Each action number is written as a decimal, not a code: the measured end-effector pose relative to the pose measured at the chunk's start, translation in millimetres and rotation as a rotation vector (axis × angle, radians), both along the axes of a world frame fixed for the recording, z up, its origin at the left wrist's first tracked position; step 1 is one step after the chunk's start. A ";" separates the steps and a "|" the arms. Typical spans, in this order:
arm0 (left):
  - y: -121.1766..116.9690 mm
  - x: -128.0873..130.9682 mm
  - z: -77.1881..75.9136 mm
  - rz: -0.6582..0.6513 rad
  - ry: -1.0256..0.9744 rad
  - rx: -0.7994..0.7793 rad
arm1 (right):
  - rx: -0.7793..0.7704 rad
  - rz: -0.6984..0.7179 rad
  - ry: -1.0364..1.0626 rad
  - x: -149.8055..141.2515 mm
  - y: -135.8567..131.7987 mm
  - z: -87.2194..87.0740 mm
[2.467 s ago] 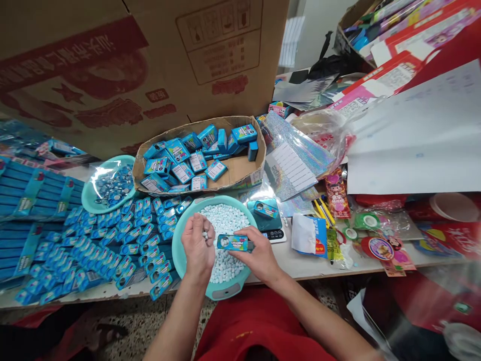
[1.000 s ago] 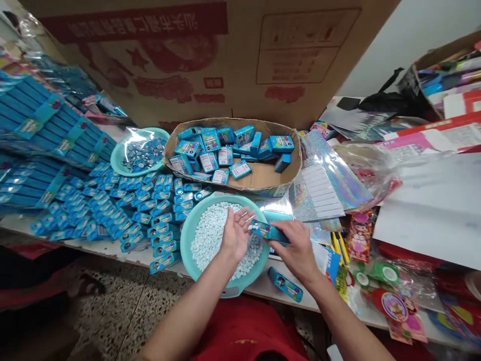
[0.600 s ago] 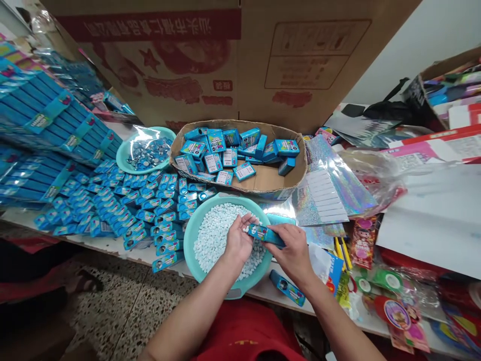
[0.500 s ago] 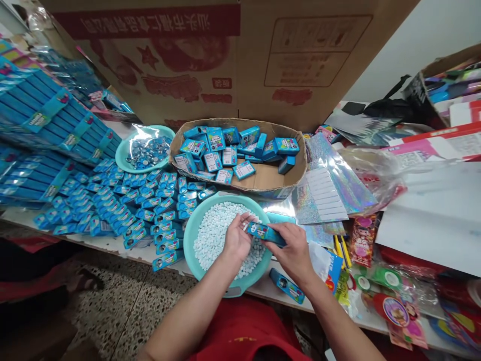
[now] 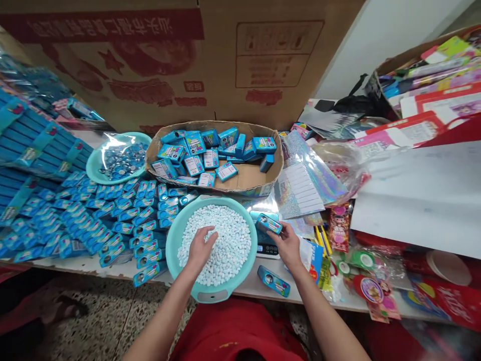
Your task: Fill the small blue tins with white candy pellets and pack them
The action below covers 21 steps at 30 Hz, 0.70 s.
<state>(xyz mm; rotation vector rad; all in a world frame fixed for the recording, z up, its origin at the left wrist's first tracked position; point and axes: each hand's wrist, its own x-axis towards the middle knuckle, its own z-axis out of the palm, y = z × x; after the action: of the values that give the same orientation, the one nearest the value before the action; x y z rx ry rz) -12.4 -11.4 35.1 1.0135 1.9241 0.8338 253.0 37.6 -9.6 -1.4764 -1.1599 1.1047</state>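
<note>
My right hand is closed around a small blue candy box with an opening at its top. It holds the box at the digital scale, whose display and buttons show below it; I cannot tell if the box touches it. My left hand is over the pale turquoise basin, fingertips at the heap of small white candies, thumb and fingers apart. Nothing shows in that hand. Another blue box lies by the table's front edge, right of the basin.
Rows of blue boxes fill the left side. Behind the basin, a cut-down carton holds more boxes. A second basin contains shiny pieces. Holographic sheets, tape rolls and packaging lie right. A large carton stands behind.
My hands have moved apart. The left went from the box's open end down to the candies. The right carried the box to the scale. The view has turned right.
</note>
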 end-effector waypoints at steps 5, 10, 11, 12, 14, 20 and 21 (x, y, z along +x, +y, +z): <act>-6.1 -1.3 -0.4 0.037 -0.009 -0.034 | -0.002 0.008 0.001 3.5 -9.4 -0.6; -5.6 -0.5 0.7 0.033 -0.008 -0.068 | -0.030 -0.063 -0.035 24.0 -28.1 18.3; -5.0 0.6 0.3 0.033 -0.010 -0.063 | -0.037 -0.096 -0.035 29.5 -32.7 20.8; -4.3 1.9 -0.3 0.028 -0.012 -0.056 | -0.042 -0.127 -0.037 35.2 -37.4 22.6; -2.5 5.5 -1.5 0.010 -0.021 -0.044 | -0.052 -0.170 -0.040 46.5 -46.4 24.6; 3.2 17.1 -0.4 -0.034 -0.069 -0.075 | -0.089 -0.212 -0.040 67.2 -62.5 23.2; 3.7 18.4 0.6 -0.044 -0.073 -0.081 | -0.092 -0.207 -0.037 67.9 -63.3 22.4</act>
<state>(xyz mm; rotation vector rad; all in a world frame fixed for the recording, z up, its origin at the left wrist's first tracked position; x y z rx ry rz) 6.1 -7.7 35.6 0.9608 1.8525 0.7520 320.9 -25.6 12.8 -1.6536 -0.9674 1.0029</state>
